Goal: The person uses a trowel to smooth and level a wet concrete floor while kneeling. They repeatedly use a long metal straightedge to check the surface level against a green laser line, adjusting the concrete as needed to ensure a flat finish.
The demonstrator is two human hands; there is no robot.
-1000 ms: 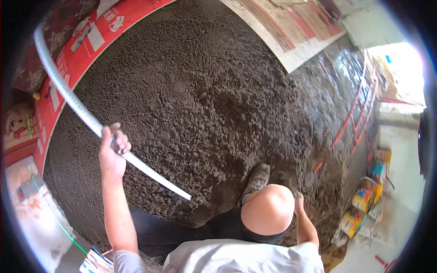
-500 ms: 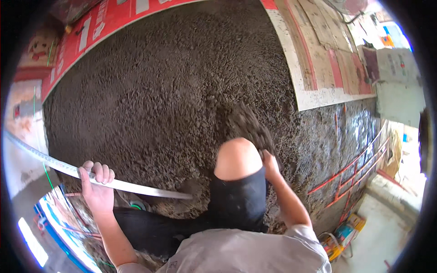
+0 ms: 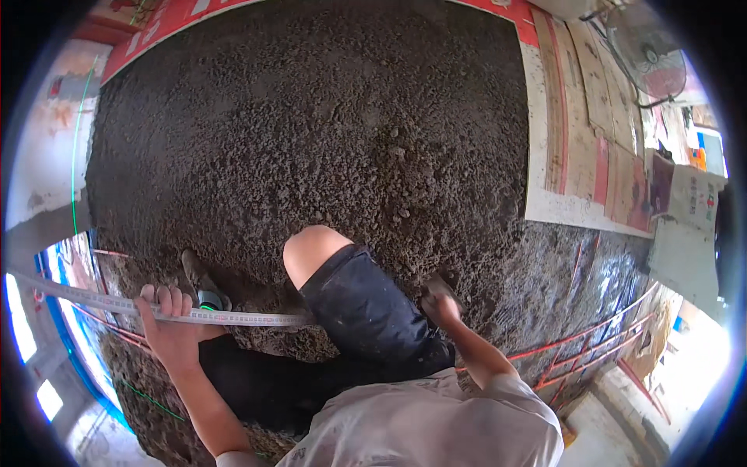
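My left hand [image 3: 167, 323] is closed around a long, thin white measuring staff [image 3: 245, 318] with graduations along its face. The staff slants out past the left side, and its other end stops beside my raised knee. My right hand [image 3: 441, 305] is low over the wet mortar [image 3: 327, 148], to the right of that knee. Its fingers are wrapped round a dark, mortar-smeared trowel [image 3: 447, 285], mostly hidden by the hand. Rough, lumpy grey-brown mortar spreads ahead of me, coarsest near the right hand.
A board-covered strip [image 3: 595, 117] borders the mortar at the right, with a fan [image 3: 646, 53] behind. Red pipes [image 3: 576, 350] run along the wet floor. Red printed sheeting [image 3: 167, 31] edges the far left. My boot [image 3: 204, 284] stands by the staff.
My right hand has drawn back toward me with the trowel, away from the mortar ahead. My knee appears farther left, the whole view has shifted, and the left hand keeps hold of the staff.
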